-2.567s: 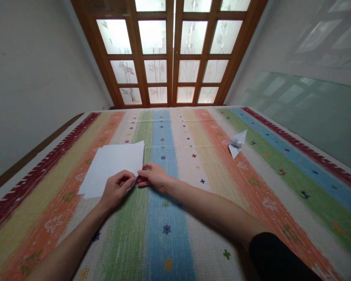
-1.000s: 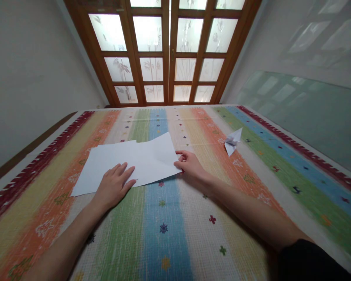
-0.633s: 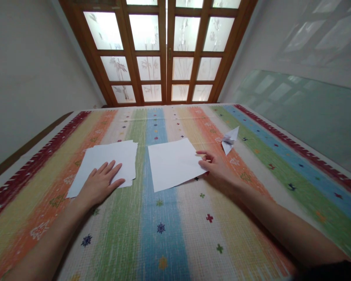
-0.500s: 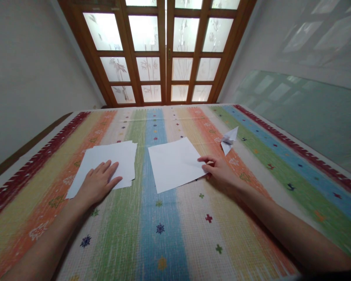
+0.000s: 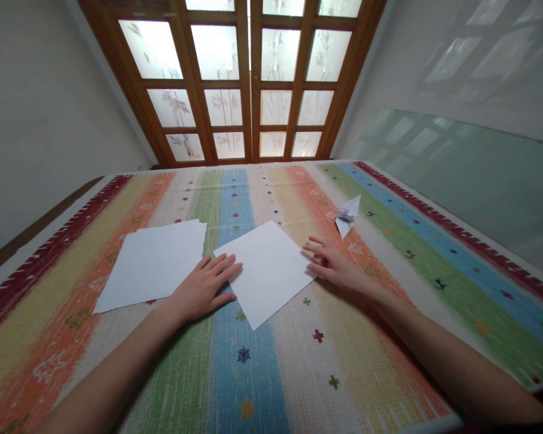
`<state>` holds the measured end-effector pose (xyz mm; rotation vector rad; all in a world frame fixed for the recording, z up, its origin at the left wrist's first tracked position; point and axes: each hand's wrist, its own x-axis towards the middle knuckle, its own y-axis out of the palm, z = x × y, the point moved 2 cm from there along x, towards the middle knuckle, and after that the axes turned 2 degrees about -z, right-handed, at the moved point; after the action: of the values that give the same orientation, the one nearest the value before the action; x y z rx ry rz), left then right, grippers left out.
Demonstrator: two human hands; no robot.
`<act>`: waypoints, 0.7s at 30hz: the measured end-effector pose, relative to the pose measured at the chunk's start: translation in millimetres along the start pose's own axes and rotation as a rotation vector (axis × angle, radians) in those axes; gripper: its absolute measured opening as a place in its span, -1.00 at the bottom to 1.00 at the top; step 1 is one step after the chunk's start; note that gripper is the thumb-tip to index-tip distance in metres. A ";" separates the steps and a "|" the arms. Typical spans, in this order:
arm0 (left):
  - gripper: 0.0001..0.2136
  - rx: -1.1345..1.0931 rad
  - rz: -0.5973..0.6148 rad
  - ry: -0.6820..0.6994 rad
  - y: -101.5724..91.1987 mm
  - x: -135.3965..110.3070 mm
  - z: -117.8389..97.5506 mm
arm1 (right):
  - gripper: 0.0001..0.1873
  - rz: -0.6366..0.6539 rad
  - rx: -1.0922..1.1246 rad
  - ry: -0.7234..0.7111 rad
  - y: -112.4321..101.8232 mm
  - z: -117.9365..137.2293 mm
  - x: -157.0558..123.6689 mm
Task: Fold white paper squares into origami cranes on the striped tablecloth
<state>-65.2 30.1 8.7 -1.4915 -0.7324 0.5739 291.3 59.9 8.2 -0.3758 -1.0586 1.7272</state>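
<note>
A single white paper sheet [image 5: 265, 271] lies turned like a diamond on the striped cloth [image 5: 262, 374]. My left hand [image 5: 206, 287] rests flat with fingers stretched, its fingertips touching the sheet's left corner. My right hand [image 5: 332, 262] lies open at the sheet's right corner, fingers spread and touching its edge. A stack of white paper [image 5: 154, 262] lies to the left of my left hand, apart from it.
A folded white paper crane [image 5: 347, 216] sits on the cloth beyond my right hand. Wooden doors with frosted panes [image 5: 248, 84] stand past the far edge. A glass panel [image 5: 470, 175] leans along the right side.
My right hand slid one sheet off the stack to the right and turned it. My left hand left the stack and moved right to the sheet's left corner.
</note>
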 end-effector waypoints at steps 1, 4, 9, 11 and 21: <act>-0.43 -0.007 0.015 0.000 1.0 3.1 0.4 | -0.47 -0.005 -0.083 -0.050 -0.5 1.8 -2.1; -0.34 -0.035 0.039 0.004 3.1 9.7 2.8 | -0.32 0.025 -0.250 -0.216 3.2 6.7 -7.8; -0.16 -0.074 0.052 0.001 3.3 14.4 6.1 | -0.40 -0.085 -0.420 -0.567 7.8 18.3 -10.4; -0.15 -0.083 0.057 -0.005 2.7 15.1 7.0 | -0.58 -0.147 -0.471 -0.739 7.9 26.5 -10.9; -0.17 -0.085 0.021 0.008 4.4 15.0 11.2 | -0.69 -0.181 -0.527 -0.967 14.1 44.5 -7.9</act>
<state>-63.0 48.8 4.9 -1.5809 -0.7436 0.5577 256.0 30.8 20.2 0.2879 -2.1787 1.4299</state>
